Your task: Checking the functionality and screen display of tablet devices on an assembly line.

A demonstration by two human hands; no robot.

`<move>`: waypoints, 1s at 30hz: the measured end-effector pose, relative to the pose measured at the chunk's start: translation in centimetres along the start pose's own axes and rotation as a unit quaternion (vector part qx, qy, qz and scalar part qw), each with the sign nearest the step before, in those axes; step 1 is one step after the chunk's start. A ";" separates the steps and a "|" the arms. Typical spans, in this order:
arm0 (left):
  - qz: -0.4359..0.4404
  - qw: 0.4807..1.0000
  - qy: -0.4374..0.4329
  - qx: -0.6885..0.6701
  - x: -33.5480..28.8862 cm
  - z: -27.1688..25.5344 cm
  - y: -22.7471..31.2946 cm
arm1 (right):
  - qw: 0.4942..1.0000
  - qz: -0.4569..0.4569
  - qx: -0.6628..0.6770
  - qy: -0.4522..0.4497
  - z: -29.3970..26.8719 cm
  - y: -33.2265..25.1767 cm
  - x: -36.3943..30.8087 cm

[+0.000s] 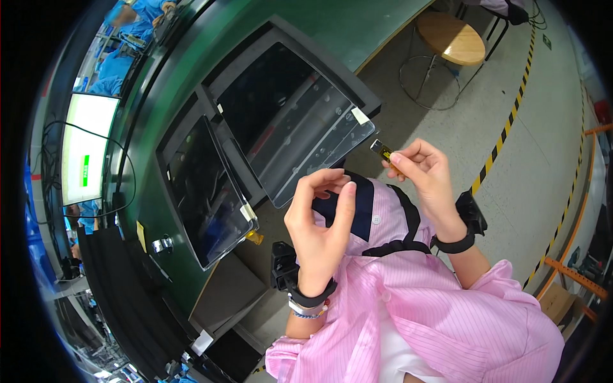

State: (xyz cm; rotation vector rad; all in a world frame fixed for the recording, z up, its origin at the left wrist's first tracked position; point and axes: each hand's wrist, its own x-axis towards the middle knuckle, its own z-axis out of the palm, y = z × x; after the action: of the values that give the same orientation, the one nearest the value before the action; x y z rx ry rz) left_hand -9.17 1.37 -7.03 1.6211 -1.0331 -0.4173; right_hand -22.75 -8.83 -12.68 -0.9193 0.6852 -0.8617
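My right hand [424,173] pinches a small flat strip [382,149] between thumb and forefinger. The strip is black and amber with a silvery end, and its exact kind is too small to make out. Nothing shows in my left hand [319,220], which is raised beside it, fingers curled and thumb apart from them. Beyond my hands, a large dark glass panel [287,108] lies in a grey foam tray [214,86]. A narrower dark panel [207,191] rests to its left, with an amber tab [255,237] at its near corner. Pale stickers mark the panels' corners.
The tray stands on a green table [345,29]. On the left are a lit screen [91,150], a cable, a small metal object [163,244] and a black ribbed strip [128,300]. A round wooden stool [450,38] stands at the back right, near black-yellow floor tape [511,121].
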 end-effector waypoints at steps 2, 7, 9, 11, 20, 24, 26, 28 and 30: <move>-0.006 1.000 0.002 -0.010 -0.1 0.0 0.1 | 1.000 0.001 0.019 0.016 0.5 0.8 0.2; -0.010 1.000 -0.015 -0.011 -0.6 0.2 -0.1 | 0.996 -0.013 0.064 0.064 1.9 2.0 0.3; -0.013 1.000 -0.019 -0.012 -0.7 0.4 0.0 | 0.995 -0.016 0.065 0.071 2.3 2.2 0.2; -0.015 0.999 -0.026 -0.027 -0.9 0.7 0.1 | 0.995 -0.019 0.066 0.077 2.6 2.3 0.0; -0.013 0.998 -0.046 -0.027 -1.2 1.1 -0.1 | 0.991 -0.019 0.089 0.097 3.3 3.0 -0.1; 0.037 0.996 -0.055 0.059 0.1 1.3 0.1 | 0.992 -0.016 0.100 0.077 3.6 2.2 0.6; 0.187 0.956 -0.002 0.225 1.6 2.0 -0.5 | 0.993 -0.007 0.100 0.065 3.3 2.2 1.3; 0.179 0.951 -0.016 0.253 2.5 2.1 -1.2 | 0.999 0.000 0.033 0.026 2.2 2.8 1.9; 0.202 0.938 -0.073 0.273 3.3 2.4 -1.7 | 0.999 0.001 0.036 0.028 1.5 2.2 2.4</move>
State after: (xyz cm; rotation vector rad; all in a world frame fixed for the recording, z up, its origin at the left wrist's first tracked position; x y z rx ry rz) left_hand -8.39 -2.74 -8.58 1.8084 -1.6609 0.0397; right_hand -19.63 -9.61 -14.26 -0.8328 0.6983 -0.9066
